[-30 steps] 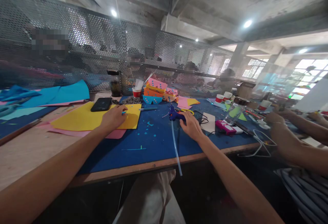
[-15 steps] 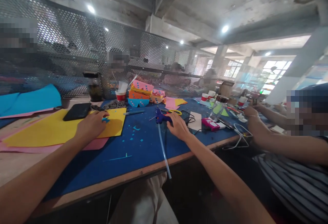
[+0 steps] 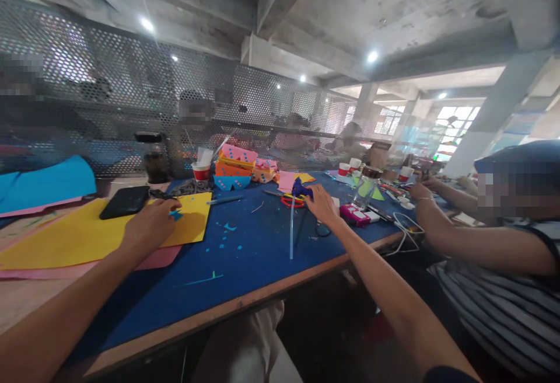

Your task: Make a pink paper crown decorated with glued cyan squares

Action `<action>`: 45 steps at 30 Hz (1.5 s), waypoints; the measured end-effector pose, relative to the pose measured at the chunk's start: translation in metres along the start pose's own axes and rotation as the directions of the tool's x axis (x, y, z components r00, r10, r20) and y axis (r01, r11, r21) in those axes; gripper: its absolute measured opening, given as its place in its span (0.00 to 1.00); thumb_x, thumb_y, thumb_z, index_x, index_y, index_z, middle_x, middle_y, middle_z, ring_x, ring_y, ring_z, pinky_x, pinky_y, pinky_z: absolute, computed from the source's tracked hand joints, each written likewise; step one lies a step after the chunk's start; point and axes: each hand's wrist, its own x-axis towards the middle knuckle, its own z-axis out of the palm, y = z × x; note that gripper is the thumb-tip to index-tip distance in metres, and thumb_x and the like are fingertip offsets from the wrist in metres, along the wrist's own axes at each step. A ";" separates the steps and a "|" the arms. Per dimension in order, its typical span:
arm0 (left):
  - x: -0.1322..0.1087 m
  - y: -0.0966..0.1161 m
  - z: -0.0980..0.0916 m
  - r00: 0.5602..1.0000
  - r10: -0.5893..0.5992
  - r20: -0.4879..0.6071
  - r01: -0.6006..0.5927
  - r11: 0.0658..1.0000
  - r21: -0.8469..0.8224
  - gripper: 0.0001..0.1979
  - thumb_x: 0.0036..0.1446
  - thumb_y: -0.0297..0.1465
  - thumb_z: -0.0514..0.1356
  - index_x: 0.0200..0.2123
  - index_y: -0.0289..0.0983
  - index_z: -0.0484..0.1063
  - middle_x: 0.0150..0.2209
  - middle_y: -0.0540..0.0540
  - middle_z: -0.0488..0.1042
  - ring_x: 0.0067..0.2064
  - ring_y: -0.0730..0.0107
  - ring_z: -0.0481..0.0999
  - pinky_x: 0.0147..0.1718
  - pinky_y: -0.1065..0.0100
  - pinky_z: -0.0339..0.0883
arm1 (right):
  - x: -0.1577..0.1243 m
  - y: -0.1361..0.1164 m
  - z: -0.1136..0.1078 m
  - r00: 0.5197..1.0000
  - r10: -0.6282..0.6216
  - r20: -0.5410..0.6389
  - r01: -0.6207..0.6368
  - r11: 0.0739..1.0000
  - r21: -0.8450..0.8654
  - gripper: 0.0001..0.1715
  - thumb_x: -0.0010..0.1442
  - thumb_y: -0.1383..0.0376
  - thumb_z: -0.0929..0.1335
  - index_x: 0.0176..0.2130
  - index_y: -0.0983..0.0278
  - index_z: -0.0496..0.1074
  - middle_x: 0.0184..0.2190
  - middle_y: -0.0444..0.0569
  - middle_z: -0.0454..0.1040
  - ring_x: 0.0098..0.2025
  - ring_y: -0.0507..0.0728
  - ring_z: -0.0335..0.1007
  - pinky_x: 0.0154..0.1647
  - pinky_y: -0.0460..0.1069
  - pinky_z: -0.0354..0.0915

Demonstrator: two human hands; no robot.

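Observation:
My left hand (image 3: 151,225) is closed on a small blue paper piece (image 3: 175,215) above a yellow sheet (image 3: 98,234). To the right, my right hand (image 3: 322,205) grips a dark blue glue gun (image 3: 301,189), and a clear glue stick (image 3: 291,231) hangs out of it toward the table's front edge. Red-and-yellow scissors (image 3: 292,201) lie by the gun. Small blue scraps (image 3: 230,227) are scattered on the blue mat (image 3: 249,254) between my hands.
A black phone (image 3: 125,202) rests on the yellow sheet. Folded paper pieces (image 3: 234,167), a paper cup (image 3: 201,171) and a dark jar (image 3: 154,158) stand behind. A glass jar (image 3: 364,190) and pink box (image 3: 353,215) are right, beside a person (image 3: 494,243).
My right hand has moved the glue gun right and away from me, uncovering more of the scissors. My left hand still holds the blue piece. The view has shifted slightly.

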 end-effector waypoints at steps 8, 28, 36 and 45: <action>0.000 0.000 0.002 1.000 -0.019 -0.007 0.019 1.000 0.010 0.21 0.60 0.28 0.49 0.54 0.39 0.72 0.55 0.38 0.75 0.52 0.46 0.76 0.45 0.54 0.69 | -0.004 0.013 0.020 0.994 0.089 0.057 -0.079 0.984 -0.157 0.19 0.65 0.69 0.62 0.54 0.66 0.70 0.52 0.58 0.72 0.54 0.63 0.68 0.56 0.55 0.59; -0.010 0.017 -0.010 0.988 -0.042 -0.147 0.024 0.992 -0.126 0.18 0.61 0.23 0.50 0.50 0.39 0.74 0.50 0.42 0.80 0.47 0.57 0.78 0.44 0.62 0.68 | -0.013 0.022 0.031 0.999 0.028 0.039 -0.017 0.963 -0.270 0.19 0.66 0.66 0.62 0.55 0.66 0.70 0.49 0.57 0.74 0.51 0.63 0.68 0.54 0.55 0.55; -0.010 0.026 -0.018 0.934 -0.058 -0.353 -0.038 0.965 -0.259 0.18 0.60 0.25 0.52 0.52 0.40 0.71 0.45 0.46 0.81 0.47 0.64 0.79 0.47 0.67 0.69 | -0.012 0.016 0.019 0.994 0.014 -0.112 -0.039 0.976 -0.216 0.17 0.67 0.64 0.61 0.52 0.66 0.70 0.49 0.58 0.72 0.52 0.64 0.65 0.51 0.55 0.56; -0.016 0.035 -0.013 0.935 0.019 -0.355 -0.106 0.968 -0.228 0.16 0.60 0.27 0.54 0.49 0.41 0.75 0.47 0.45 0.80 0.49 0.57 0.78 0.47 0.63 0.69 | -0.012 0.019 0.017 0.982 -0.004 -0.191 -0.031 0.984 -0.178 0.15 0.65 0.66 0.62 0.50 0.64 0.70 0.49 0.56 0.72 0.52 0.63 0.64 0.52 0.55 0.55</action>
